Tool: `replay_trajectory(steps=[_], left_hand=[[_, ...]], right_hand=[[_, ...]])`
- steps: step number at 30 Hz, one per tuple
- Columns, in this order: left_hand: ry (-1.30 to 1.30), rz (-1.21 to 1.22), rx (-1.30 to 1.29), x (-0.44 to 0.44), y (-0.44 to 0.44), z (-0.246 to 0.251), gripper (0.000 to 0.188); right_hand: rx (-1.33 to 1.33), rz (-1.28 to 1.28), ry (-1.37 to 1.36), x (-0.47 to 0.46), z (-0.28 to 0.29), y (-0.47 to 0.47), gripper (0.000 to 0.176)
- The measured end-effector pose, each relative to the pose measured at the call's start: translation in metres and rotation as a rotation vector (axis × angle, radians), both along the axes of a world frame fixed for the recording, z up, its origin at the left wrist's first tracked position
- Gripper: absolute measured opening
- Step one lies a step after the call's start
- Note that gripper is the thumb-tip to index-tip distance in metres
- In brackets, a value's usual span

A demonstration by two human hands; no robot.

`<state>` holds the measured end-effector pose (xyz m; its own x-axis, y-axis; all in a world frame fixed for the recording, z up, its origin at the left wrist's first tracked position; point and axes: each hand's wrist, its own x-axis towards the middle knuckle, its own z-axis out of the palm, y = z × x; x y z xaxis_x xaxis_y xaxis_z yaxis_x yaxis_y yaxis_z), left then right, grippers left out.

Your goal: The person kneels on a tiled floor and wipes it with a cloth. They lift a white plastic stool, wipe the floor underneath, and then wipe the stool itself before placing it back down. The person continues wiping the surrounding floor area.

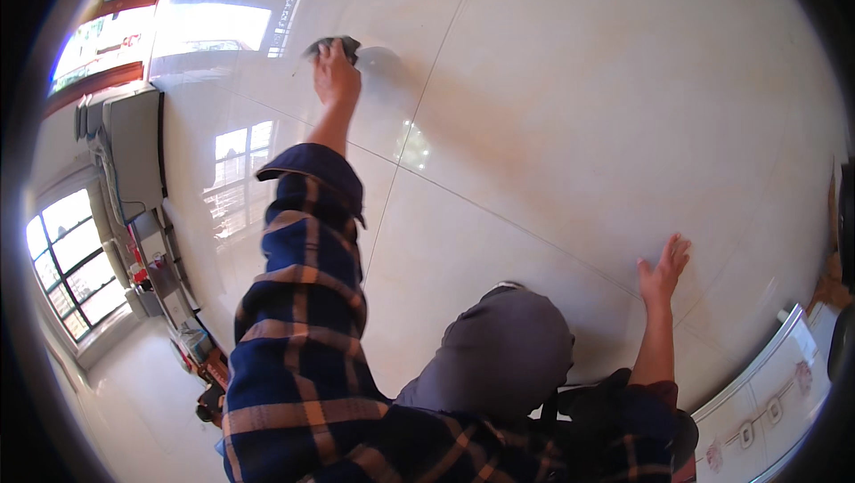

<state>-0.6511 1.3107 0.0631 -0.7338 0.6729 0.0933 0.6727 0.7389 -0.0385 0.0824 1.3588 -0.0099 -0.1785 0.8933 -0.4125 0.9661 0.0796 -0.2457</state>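
Observation:
My left hand (pixel 337 79) is stretched far out to the upper left over the glossy tiled floor (pixel 568 96). Its fingers are closed on a dark, blurred item (pixel 347 46), perhaps a bunched cloth. Whether that item touches the tiles, I cannot tell. A dim shadow or reflection lies just right of it. On the other side, my right hand (pixel 661 272) is held out low to the right, its fingers spread and holding nothing. Between my arms a bent knee in grey trousers (pixel 507 349) juts forward, with a shoe tip (pixel 511 285) showing past it.
A large grey box-shaped piece of furniture (pixel 133 149) stands along the left wall, with a low shelf of mixed items (pixel 160 276) beside it. A barred window (pixel 80 262) is behind. At lower right is a white cabinet with handles (pixel 761 409). Thin tile joints cross the floor.

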Motion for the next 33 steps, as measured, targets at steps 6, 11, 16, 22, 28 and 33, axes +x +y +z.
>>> replay_trajectory(steps=[6, 11, 16, 22, 28, 33], left_hand=[[-0.115, -0.601, 0.440, 0.167, 0.022, 0.034, 0.042], [-0.662, -1.210, 0.493, 0.397, 0.011, -0.002, 0.038], [-0.537, -1.435, 0.391, 0.430, 0.016, -0.064, 0.040], [-0.254, -0.942, 0.335, 0.229, 0.046, -0.090, 0.051], [0.168, -0.122, 0.076, -0.025, 0.039, -0.004, 0.038], [0.099, -0.451, 0.274, 0.054, 0.034, 0.054, 0.040]], right_hand=[[-0.069, -0.060, -0.113, -0.004, 0.018, 0.006, 0.115], [-0.128, -0.069, -0.124, -0.030, 0.027, 0.007, 0.119], [-0.071, 0.034, -0.074, -0.008, 0.012, -0.003, 0.118], [-0.115, -0.069, -0.117, -0.006, 0.026, 0.003, 0.121], [-0.161, 0.010, -0.101, -0.013, 0.010, -0.004, 0.122], [-0.190, -0.048, -0.127, -0.012, 0.029, 0.009, 0.122]])
